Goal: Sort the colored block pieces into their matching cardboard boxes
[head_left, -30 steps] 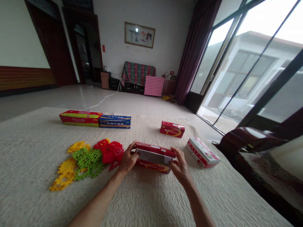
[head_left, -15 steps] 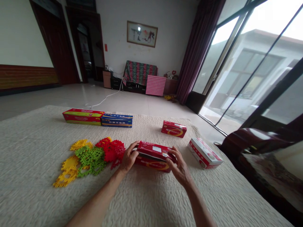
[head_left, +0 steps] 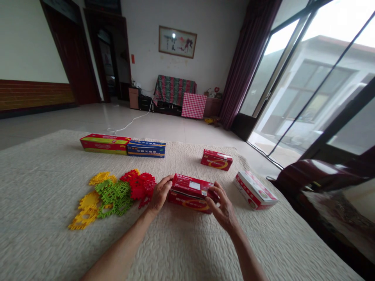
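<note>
A red cardboard box (head_left: 190, 194) with a white label on its top sits on the quilted cover in front of me. My left hand (head_left: 160, 194) is curled against its left end, fingers at the upper edge. At the opposite end, my right hand (head_left: 222, 205) grips the box, with fingers on the top and the thumb by the front edge. The top flap lies nearly flat, and a thin dark line shows along its front edge. Just left of my left hand are red toothed plastic pieces (head_left: 140, 184), beside green ones (head_left: 114, 197) and yellow ones (head_left: 89, 200).
A smaller red box (head_left: 216, 160) stands behind the held one. To the right lies a white and red box (head_left: 254, 190). A red and yellow-green box (head_left: 105, 144) touches a blue box (head_left: 146, 149) at the back left. The quilted cover (head_left: 181, 249) lies under everything.
The box's top flap has gone down at the front, and its dark gap is narrower. Both hands stay at the box's ends. The view has shifted slightly.
</note>
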### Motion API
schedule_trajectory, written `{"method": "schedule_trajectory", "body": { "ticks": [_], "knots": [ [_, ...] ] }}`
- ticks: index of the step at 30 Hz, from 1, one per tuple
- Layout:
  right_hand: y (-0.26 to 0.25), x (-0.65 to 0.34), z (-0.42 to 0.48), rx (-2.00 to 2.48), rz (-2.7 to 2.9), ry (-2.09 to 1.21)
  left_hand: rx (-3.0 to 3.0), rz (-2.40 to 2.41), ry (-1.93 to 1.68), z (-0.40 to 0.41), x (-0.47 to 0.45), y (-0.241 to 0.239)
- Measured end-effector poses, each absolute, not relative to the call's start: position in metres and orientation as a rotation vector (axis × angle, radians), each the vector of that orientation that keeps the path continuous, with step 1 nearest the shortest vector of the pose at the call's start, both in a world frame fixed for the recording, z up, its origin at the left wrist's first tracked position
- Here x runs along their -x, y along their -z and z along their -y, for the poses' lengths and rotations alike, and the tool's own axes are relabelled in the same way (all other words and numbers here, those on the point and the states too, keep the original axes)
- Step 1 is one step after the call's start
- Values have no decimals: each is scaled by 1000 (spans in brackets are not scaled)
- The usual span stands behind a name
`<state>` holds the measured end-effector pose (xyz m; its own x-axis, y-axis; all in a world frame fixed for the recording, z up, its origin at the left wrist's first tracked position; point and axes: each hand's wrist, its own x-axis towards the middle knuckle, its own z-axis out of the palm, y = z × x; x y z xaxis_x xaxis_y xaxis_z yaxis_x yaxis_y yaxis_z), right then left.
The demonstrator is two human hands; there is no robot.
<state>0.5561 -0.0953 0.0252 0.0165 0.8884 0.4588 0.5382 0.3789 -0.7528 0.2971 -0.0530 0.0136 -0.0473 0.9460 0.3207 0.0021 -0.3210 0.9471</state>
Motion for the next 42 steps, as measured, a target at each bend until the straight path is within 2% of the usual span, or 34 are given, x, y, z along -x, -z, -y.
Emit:
{"method": "schedule_trajectory", "body": {
  "ticks": [19, 29, 42],
  "knots": [
    [-30, -555, 97, 1281, 1628, -518, -1515, -1082, -1523, 50, -298, -6],
    [-21, -545, 95, 1305, 1583, -333, -1729, -1123, -1649, 47, -302, 6],
    [-15, -542, 94, 1296, 1556, -307, -1755, -1153, -1682, 46, -304, 6]
  ]
}}
